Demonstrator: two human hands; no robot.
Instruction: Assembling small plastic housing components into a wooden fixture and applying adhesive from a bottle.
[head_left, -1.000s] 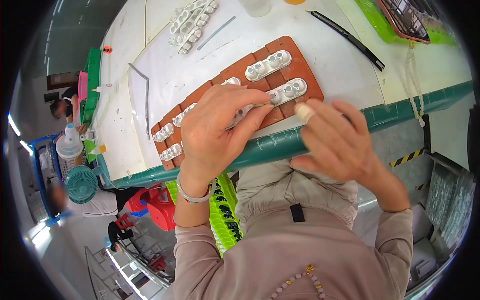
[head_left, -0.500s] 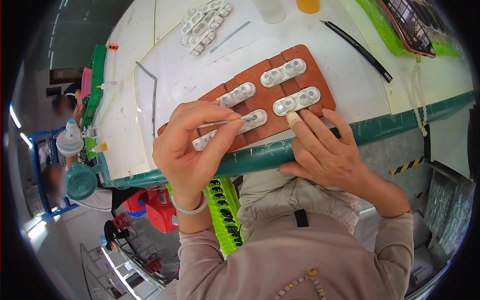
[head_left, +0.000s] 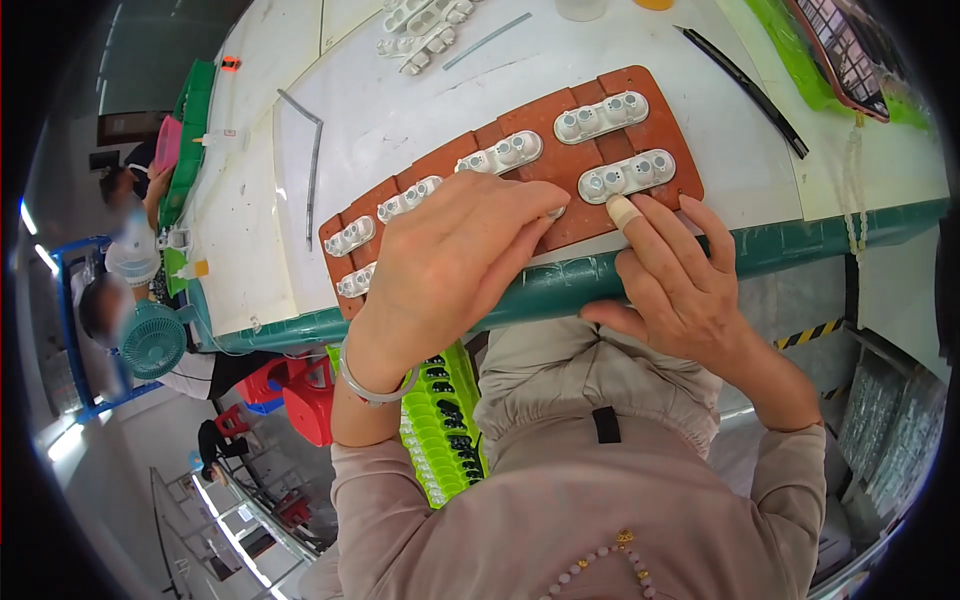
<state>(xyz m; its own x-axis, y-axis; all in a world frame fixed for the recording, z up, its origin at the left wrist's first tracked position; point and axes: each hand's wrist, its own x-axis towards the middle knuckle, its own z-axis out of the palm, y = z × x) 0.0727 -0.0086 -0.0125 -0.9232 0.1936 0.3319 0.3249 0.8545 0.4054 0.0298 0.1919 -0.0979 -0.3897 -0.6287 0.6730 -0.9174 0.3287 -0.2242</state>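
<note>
My left hand (head_left: 455, 262), palm down, covers part of a reddish-brown stepped board (head_left: 655, 90) on the table. Its thumb and fingertips are pinched at the end of a white part (head_left: 558, 211), mostly hidden below them. The thin metal rod seen in that pinch half a second ago is concealed by the hand now. My right hand (head_left: 680, 275) has its fingers apart, one wrapped in a beige covering, with fingertips at the lower edge of a white oval part (head_left: 628, 177) with round grey spots. Similar white parts (head_left: 602, 117) sit on the board in two rows.
Loose white parts (head_left: 420, 45) lie at the back beside a thin grey strip (head_left: 487, 41). A long black tool (head_left: 742, 88) rests at the right. A bent metal rod (head_left: 313, 170) lies left of the board. A green padded edge (head_left: 780, 233) borders the table; a green tray (head_left: 435, 440) is below.
My left hand has turned palm down and shifted right, hiding the rod. The board appears higher and further right in view, showing more white parts at its left. My right hand keeps its pose.
</note>
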